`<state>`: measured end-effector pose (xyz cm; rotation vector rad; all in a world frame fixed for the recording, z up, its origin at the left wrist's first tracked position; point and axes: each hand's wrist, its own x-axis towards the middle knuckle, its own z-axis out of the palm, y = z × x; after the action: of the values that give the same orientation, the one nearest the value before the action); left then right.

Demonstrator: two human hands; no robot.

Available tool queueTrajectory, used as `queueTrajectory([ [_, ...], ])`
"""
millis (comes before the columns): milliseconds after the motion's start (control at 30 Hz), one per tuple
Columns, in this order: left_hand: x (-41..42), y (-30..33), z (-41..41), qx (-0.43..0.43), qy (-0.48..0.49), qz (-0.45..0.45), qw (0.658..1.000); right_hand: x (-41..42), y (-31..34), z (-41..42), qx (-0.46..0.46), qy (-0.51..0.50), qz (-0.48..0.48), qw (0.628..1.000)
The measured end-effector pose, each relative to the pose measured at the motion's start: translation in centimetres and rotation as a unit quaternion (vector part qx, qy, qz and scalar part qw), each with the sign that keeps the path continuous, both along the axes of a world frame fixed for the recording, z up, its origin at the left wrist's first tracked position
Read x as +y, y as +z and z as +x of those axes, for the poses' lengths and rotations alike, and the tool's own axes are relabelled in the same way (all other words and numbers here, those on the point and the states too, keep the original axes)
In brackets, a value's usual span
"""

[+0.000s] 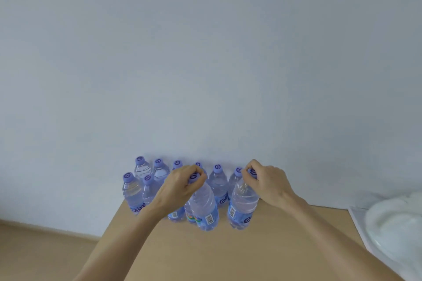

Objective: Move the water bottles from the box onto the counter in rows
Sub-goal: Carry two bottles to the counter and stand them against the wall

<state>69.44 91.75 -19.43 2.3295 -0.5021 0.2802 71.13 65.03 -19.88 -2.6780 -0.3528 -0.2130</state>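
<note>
Several clear water bottles with purple caps stand in rows on the tan counter [262, 253], against the pale wall. My left hand [182, 186] grips the cap and neck of a bottle [204, 207] in the front row. My right hand [266, 180] grips the cap and neck of another front bottle [243, 206] to its right. Both held bottles are upright, with their bases at or just above the counter. Behind them runs the back row, with one bottle [218, 183] showing between my hands. The box is out of view.
A white sink basin [395, 230] lies at the counter's right end. The counter's left edge [109, 226] drops to a tan floor [45, 255]. The pale wall [205, 64] closes off the back, right behind the rows.
</note>
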Motion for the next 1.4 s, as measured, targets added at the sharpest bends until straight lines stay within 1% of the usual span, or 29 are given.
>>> queueTrajectory([
  [133,-0.6,-2.2,2.6,0.001,-0.070,0.076,0.995,-0.2,-1.8,0.5,0.029,-0.029,-0.010,0.999],
  [233,-1.0,-3.4,4.4,-0.046,-0.102,0.132,0.985,0.2,-2.9,1.0,0.044,-0.046,-0.017,0.998],
  [467,-2.2,-5.7,7.5,-0.022,-0.159,0.166,0.973,1.3,-5.0,1.6,0.074,-0.080,-0.020,0.994],
  [567,-2.7,-6.6,7.9,-0.014,-0.166,0.187,0.968,1.7,-5.5,1.9,0.080,-0.078,-0.028,0.993],
  [733,-3.1,-7.1,8.3,-0.015,-0.168,0.195,0.966,2.1,-6.4,2.1,0.108,-0.052,-0.026,0.992],
  [1000,-2.5,-7.4,8.1,-0.030,-0.172,0.189,0.966,3.2,-7.5,2.0,0.115,-0.029,-0.026,0.993],
  [1100,-2.3,-7.5,8.0,-0.046,-0.166,0.212,0.962,3.3,-7.6,2.0,0.115,-0.020,-0.009,0.993],
  [1200,-2.1,-7.5,7.9,-0.047,-0.163,0.247,0.954,3.1,-7.4,2.2,0.126,-0.017,-0.012,0.992],
  [1267,-1.8,-7.4,7.7,-0.046,-0.166,0.264,0.949,3.0,-7.4,2.2,0.111,-0.022,-0.031,0.993],
  [1300,-1.6,-7.4,7.6,-0.046,-0.163,0.260,0.950,2.9,-7.4,2.2,0.090,-0.030,-0.044,0.995],
  [1400,-0.4,-7.1,7.1,-0.044,-0.137,0.198,0.970,2.8,-7.1,2.2,0.010,-0.056,-0.049,0.997],
])
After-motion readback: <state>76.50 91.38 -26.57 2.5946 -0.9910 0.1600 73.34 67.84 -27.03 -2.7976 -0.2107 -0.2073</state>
